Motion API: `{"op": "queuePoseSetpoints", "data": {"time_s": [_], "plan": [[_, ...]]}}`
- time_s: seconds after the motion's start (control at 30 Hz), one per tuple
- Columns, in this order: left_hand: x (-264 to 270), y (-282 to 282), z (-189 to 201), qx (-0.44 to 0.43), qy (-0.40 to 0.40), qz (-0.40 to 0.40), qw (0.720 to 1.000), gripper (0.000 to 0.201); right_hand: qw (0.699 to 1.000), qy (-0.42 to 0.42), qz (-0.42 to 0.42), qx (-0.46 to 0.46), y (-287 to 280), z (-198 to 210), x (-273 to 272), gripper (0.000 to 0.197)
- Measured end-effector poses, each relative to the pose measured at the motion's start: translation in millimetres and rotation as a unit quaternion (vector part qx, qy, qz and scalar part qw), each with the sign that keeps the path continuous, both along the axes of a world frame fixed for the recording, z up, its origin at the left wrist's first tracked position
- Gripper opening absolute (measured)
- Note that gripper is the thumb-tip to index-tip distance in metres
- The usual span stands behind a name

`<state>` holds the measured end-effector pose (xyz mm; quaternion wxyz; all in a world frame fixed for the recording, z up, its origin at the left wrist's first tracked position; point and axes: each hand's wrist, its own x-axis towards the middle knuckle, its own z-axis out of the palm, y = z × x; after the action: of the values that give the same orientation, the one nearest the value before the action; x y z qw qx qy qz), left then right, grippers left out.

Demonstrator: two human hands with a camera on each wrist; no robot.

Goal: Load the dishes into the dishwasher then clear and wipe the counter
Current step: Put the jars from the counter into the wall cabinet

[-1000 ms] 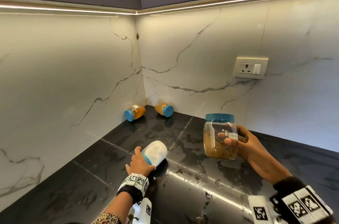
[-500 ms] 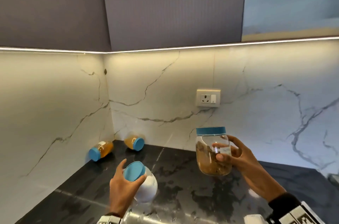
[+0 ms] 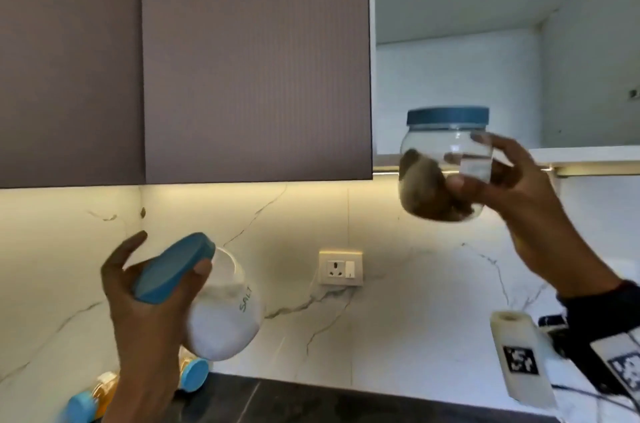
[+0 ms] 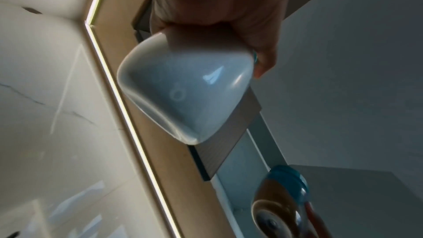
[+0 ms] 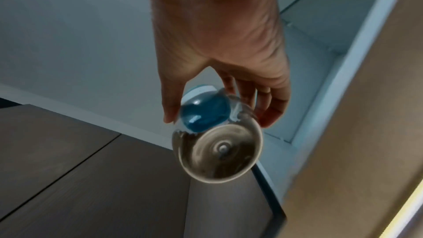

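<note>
My left hand (image 3: 145, 305) grips a salt jar (image 3: 225, 312) with a blue lid (image 3: 173, 268), tilted, in mid air before the marble backsplash; the left wrist view shows the salt jar (image 4: 185, 93) from below under the hand (image 4: 217, 6). My right hand (image 3: 519, 194) holds a clear jar (image 3: 440, 173) with brown contents and a blue lid (image 3: 448, 116), raised in front of the open upper cabinet (image 3: 502, 76). In the right wrist view the fingers (image 5: 270, 100) curl round that jar (image 5: 217, 138).
Closed brown cabinet doors (image 3: 207, 59) hang to the left of the open cabinet. Two small orange jars with blue lids (image 3: 93, 395) lie on the dark counter (image 3: 311, 402) in the corner. A wall socket (image 3: 341, 267) sits on the backsplash.
Both hands have lifted their jars up from the counter. The brown-filled jar now reaches the height of the open cabinet shelf; the view has tilted upward.
</note>
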<state>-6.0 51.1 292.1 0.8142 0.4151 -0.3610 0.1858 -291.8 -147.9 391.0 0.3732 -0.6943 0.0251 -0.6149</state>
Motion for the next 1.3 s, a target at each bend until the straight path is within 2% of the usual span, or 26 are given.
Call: {"op": "queuePoseSetpoints", "data": {"time_s": [0.17,0.3,0.47,0.63,0.83,0.9,1.0,1.07,1.3], "plan": [[-21,-3,32,-0.009,-0.063,-0.013,0.998,0.076,0.994,-0.023,-0.097,-0.037,-7,56,-8,0.079],[-36,-10,42,-0.003,-0.076,-0.029,0.997,0.090,0.990,0.015,-0.132,-0.036,-28,77,10,0.083],[-49,-21,43,0.008,-0.071,-0.047,0.996,0.088,0.976,0.092,-0.195,-0.027,-69,90,53,0.080],[-53,-23,37,0.032,-0.048,-0.049,0.997,0.092,0.971,0.102,-0.218,-0.007,-91,94,79,0.081],[-54,-20,29,0.052,-0.046,-0.042,0.997,0.084,0.913,0.145,-0.381,-0.037,-100,87,96,0.084],[-52,-20,26,0.059,-0.046,-0.042,0.996,0.083,0.915,0.138,-0.377,-0.035,-100,88,99,0.074],[-46,-21,24,0.060,-0.046,-0.045,0.996,0.083,0.946,0.119,-0.299,-0.027,-105,93,98,0.068],[-42,-22,23,0.059,-0.047,-0.042,0.996,0.084,0.955,0.138,-0.261,-0.024,-106,98,95,0.062],[-39,-22,20,0.073,-0.042,-0.043,0.996,0.084,0.928,0.249,-0.278,-0.015,-119,114,97,0.058]]}}
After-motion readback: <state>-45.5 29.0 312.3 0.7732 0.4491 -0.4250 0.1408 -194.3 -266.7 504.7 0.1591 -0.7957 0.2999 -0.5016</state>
